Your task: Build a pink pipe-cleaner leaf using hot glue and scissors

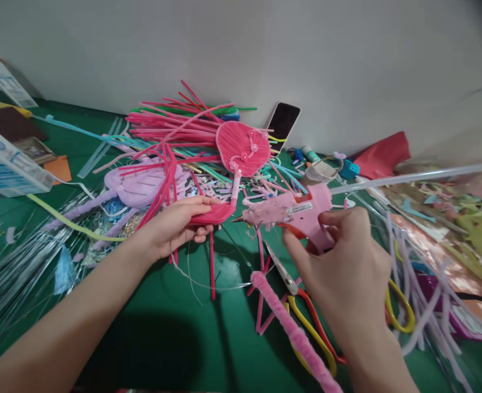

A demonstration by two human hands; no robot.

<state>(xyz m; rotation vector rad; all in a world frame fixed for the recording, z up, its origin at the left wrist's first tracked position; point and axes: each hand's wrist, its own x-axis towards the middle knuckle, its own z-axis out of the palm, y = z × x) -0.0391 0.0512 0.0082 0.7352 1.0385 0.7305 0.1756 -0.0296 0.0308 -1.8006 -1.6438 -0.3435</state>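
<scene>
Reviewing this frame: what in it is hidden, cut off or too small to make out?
Head view: the grip of the glue gun, covered by the right hand.
Head view: the handles of the scissors, partly under that hand.
Head view: whether the gun's nozzle touches the pink bundle in the left hand; too small to tell.
Head view: the white box, cut by the left edge, print unreadable.

I am holding a flat, deep-pink bundle of strips (213,214) level in my left hand (179,225), and my right hand (343,262) is aiming the pink glue gun (290,210), its nozzle just beside the bundle's end.
</scene>
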